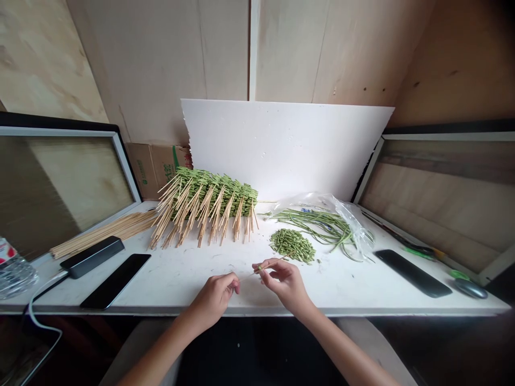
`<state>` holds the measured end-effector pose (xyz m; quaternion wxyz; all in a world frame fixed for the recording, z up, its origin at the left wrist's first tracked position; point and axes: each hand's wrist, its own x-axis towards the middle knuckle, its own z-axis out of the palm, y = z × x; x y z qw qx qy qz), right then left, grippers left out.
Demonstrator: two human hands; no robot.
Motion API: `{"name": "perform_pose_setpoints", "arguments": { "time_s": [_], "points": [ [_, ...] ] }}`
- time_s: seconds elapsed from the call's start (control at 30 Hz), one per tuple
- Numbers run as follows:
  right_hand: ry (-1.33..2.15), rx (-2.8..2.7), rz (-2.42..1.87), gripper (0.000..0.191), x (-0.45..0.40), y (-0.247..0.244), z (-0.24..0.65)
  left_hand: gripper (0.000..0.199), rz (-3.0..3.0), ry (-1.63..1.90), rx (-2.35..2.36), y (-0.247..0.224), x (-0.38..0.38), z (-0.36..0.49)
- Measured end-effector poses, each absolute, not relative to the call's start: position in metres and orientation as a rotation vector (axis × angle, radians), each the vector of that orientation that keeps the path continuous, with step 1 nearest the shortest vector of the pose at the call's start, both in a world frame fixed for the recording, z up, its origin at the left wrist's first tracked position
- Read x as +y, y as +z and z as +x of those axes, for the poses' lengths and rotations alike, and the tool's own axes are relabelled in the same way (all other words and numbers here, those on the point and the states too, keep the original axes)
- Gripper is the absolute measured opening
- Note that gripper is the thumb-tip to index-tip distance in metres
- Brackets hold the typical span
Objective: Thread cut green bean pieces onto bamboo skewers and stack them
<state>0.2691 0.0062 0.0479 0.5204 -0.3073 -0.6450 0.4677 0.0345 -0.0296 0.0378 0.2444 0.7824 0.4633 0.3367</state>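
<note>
My right hand (284, 284) is closed in a pinch above the table's front part. Between its fingers are a thin bamboo skewer (277, 261) and a small green bean piece. Left of it, my left hand (219, 295) is closed, fingers curled. A faint pale line runs from it toward the right fingertips; what it grips is hidden. Just beyond the right hand lies a heap of cut bean pieces (292, 245). At the back left, bean-filled skewers (219, 187) are stacked in rows, bare stick ends pointing toward me.
Long uncut beans (322, 225) lie at the right, partly under a clear plastic bag (354, 225). Bare skewers (108, 230), a black box-shaped device (92, 256) and a phone (116, 280) are at left. Another dark phone-like slab (412, 272) and a mouse (470, 288) sit right. A white board (281, 145) stands behind.
</note>
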Motion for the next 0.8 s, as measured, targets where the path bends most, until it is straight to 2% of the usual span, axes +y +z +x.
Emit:
{"name": "perform_pose_setpoints", "arguments": {
  "time_s": [0.13, 0.23, 0.33, 0.43, 0.53, 0.7, 0.8],
  "points": [
    [1.135, -1.578, -0.748, 0.023, 0.009, 0.051, 0.270, 0.020, 2.041, 0.937, 1.254, 0.036, -0.028, 0.036],
    [1.095, -1.647, -0.837, 0.028, 0.016, 0.059, 0.280, 0.027, 1.978, 0.975, 1.274, 0.037, -0.023, 0.034],
    [0.822, -1.894, -0.972, 0.029, 0.025, 0.065, 0.298, 0.029, 1.991, 1.017, 1.342, 0.036, -0.018, 0.031],
    [0.487, -2.212, -1.003, 0.019, 0.031, 0.066, 0.310, 0.028, 2.042, 1.034, 1.417, 0.029, -0.014, 0.027],
    [0.357, -2.339, -1.015, 0.013, 0.031, 0.060, 0.310, 0.031, 2.072, 1.030, 1.449, 0.022, -0.012, 0.026],
    [0.343, -2.285, -1.012, 0.018, 0.031, 0.055, 0.304, 0.032, 2.080, 1.046, 1.458, 0.017, -0.011, 0.026],
    [0.542, -2.064, -1.086, 0.026, 0.037, 0.060, 0.310, 0.032, 2.079, 1.061, 1.448, 0.017, -0.011, 0.026]
  ]
}}
